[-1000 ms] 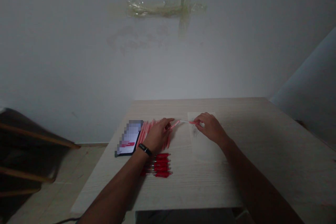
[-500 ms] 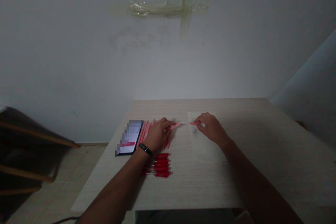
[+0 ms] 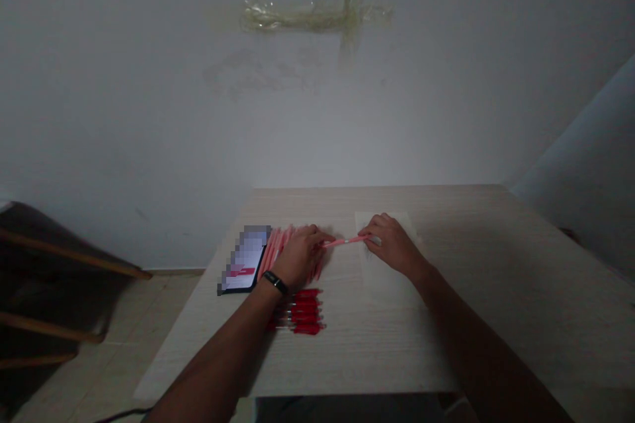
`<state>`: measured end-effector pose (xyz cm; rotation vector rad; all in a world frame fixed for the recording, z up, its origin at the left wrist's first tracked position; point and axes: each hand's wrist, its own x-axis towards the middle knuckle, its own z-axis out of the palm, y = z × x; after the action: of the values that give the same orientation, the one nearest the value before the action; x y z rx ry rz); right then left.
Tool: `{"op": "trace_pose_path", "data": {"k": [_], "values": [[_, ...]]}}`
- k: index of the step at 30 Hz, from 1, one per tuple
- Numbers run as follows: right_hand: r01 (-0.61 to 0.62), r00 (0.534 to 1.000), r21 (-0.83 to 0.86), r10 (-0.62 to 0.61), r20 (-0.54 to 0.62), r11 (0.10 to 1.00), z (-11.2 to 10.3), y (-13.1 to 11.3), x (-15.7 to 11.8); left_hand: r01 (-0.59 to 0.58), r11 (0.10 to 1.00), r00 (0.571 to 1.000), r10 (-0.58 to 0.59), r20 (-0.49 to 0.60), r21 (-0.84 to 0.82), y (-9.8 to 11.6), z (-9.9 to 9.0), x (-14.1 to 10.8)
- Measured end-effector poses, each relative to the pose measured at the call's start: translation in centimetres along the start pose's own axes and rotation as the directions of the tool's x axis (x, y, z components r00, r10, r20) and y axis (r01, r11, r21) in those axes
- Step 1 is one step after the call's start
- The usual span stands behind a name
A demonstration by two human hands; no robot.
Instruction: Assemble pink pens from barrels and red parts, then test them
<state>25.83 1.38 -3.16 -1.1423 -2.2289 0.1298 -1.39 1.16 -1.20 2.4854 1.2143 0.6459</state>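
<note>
The pink pen (image 3: 346, 240) spans the gap between both hands, right of the phone (image 3: 244, 260). The left hand's (image 3: 301, 254) fingers pinch its near-phone end; the right hand's (image 3: 391, 242) fingers, nearly closed, grip its end farther from the phone, above the paper (image 3: 389, 281).

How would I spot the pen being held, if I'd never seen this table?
On the pale table, find the person's left hand and right hand. The slim pink pen spans the gap between them, farther back than the red pens. Unlike the row of pink sticks, it is held by both hands.
</note>
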Motion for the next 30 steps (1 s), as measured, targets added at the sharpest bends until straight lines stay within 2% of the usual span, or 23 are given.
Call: {"op": "trace_pose_path", "data": {"k": [3,9,15,21,24,30], "values": [[0.017,1.000,0.025,-0.018,0.018,1.000,0.5,-0.6,0.0,-0.018,1.000,1.000,0.018,0.006,-0.007,0.0,0.1,0.0],[0.005,1.000,0.059,-0.004,-0.019,0.998,0.8,-1.0,0.0,-0.054,0.998,0.998,0.054,0.010,-0.010,-0.1,0.1,0.0],[0.005,0.999,0.090,-0.008,0.034,0.996,1.0,-1.3,0.0,-0.051,0.998,0.999,0.051,0.010,-0.022,-0.2,0.0,0.1],[-0.072,0.997,0.161,0.065,0.045,0.984,1.3,-1.5,-0.2,-0.047,0.999,0.999,0.047,0.001,-0.006,-0.2,-0.2,0.1],[-0.093,0.995,0.151,0.087,0.044,0.984,1.2,-1.5,-0.3,-0.041,0.999,0.999,0.041,0.000,-0.004,-0.2,-0.2,0.1],[-0.050,0.996,0.083,0.044,0.081,0.995,1.0,-1.4,0.0,-0.056,0.998,0.998,0.056,-0.005,-0.014,-0.4,0.0,0.1]]}}
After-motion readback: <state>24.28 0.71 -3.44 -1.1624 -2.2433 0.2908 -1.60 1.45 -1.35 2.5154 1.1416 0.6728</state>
